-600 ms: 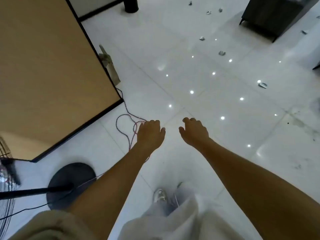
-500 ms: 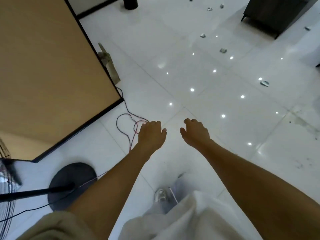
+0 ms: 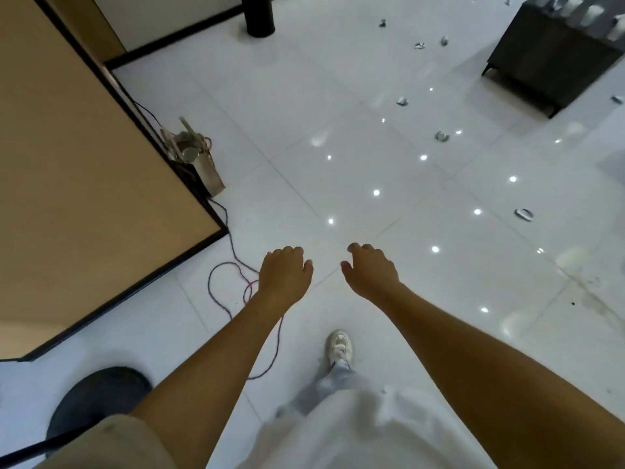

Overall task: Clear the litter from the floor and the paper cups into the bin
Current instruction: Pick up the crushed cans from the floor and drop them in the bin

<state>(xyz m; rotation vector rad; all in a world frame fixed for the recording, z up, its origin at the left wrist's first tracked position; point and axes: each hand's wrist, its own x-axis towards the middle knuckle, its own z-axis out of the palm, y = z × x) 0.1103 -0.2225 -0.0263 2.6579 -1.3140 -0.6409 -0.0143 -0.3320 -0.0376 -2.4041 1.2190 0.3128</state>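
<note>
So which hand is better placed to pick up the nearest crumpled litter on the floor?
Probably the right hand. The nearest litter piece lies ahead on its side; the left hand is farther away. Both hands hold nothing.

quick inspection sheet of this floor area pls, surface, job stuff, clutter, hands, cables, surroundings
surface: glossy white tiled floor, ceiling-light reflections, dark smudges at the right edge.
job's things: small crumpled litter pieces scattered ahead, the nearest litter piece to the right, others farther off; pale cups on the dark cabinet; black cylindrical bin at the far wall.
clutter: paper bag with bits inside, beside the wooden panel.
hands: left hand and right hand held out, fingers loosely curled, holding nothing.
cables: purple cord looped on the floor from the panel corner.
surroundings: wooden panel at left; round black stand base; a white shoe.
</note>
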